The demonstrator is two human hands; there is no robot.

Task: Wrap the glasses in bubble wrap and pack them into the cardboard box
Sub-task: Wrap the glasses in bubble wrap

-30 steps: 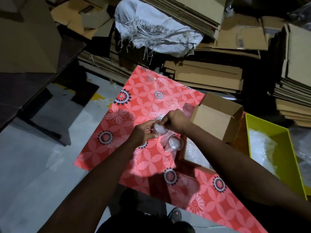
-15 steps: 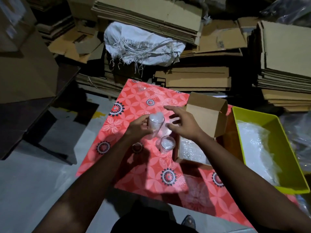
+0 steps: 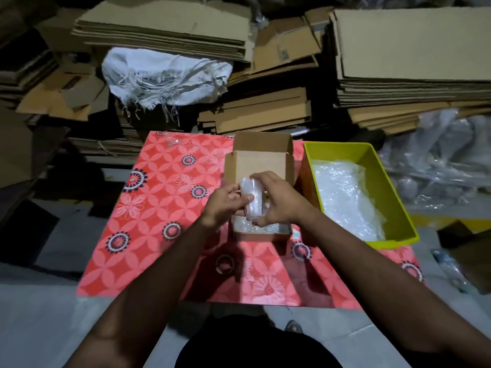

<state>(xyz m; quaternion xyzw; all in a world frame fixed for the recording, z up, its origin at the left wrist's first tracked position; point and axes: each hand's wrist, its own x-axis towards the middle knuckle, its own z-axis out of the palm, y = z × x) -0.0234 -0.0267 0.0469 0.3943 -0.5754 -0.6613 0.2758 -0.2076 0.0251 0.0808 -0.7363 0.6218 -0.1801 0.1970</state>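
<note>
A glass wrapped in bubble wrap (image 3: 251,199) is held upright over the open cardboard box (image 3: 261,166). My left hand (image 3: 225,205) grips it from the left, thumb across its front. My right hand (image 3: 279,203) curls round it from the right, fingers over its top and thumb at its base. The box sits on a red floral mat (image 3: 159,208), flaps up, with bubble wrap (image 3: 255,229) lining its floor. The second glass seen earlier is hidden behind my hands.
A yellow-green bin (image 3: 398,208) holding bubble wrap sheets (image 3: 345,200) stands right of the box. A tape roll (image 3: 225,262) lies on the mat near me. Stacks of flat cardboard (image 3: 265,112) and a white sack (image 3: 164,75) line the back.
The wrapped glass has moved right, from above the mat to over the box. My right hand, open half a second ago, now holds it together with the left.
</note>
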